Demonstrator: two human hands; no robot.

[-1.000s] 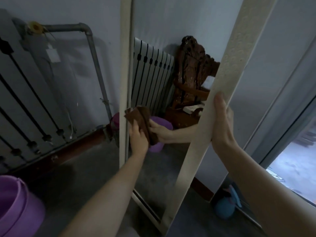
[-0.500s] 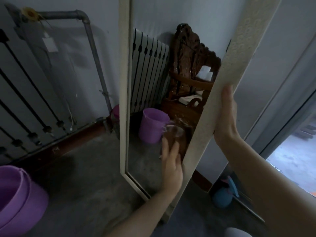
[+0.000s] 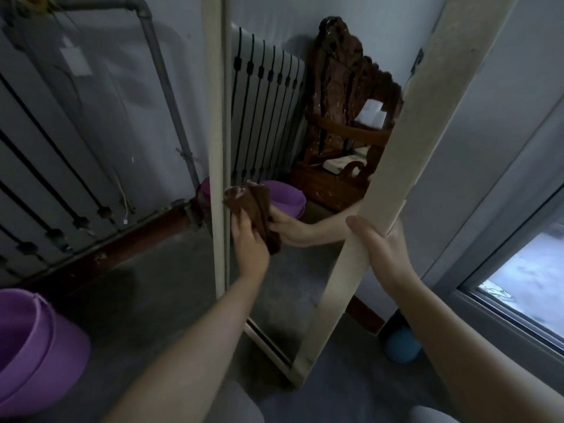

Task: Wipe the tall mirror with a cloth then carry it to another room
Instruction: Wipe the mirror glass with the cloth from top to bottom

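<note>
Mirror (image 3: pixel 293 285) tall, cream speckled frame, tilted (glass reflects carved chair (image 3: pixel 345 96)). Left hand (image 3: pixel 248 239) clutches brown cloth (image 3: pixel 259 215) at glass's 9 o'clock edge; right hand (image 3: pixel 378 248) grips 3 o'clock frame.

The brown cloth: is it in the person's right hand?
No, the left hand holds the brown cloth on the glass of the tall mirror, while the right hand grips its right frame edge.

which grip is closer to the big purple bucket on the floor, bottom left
Left. The left grip holds the cloth on the mirror, up-right of the purple bucket; the right grip holds the mirror's right frame, farther off.
</note>
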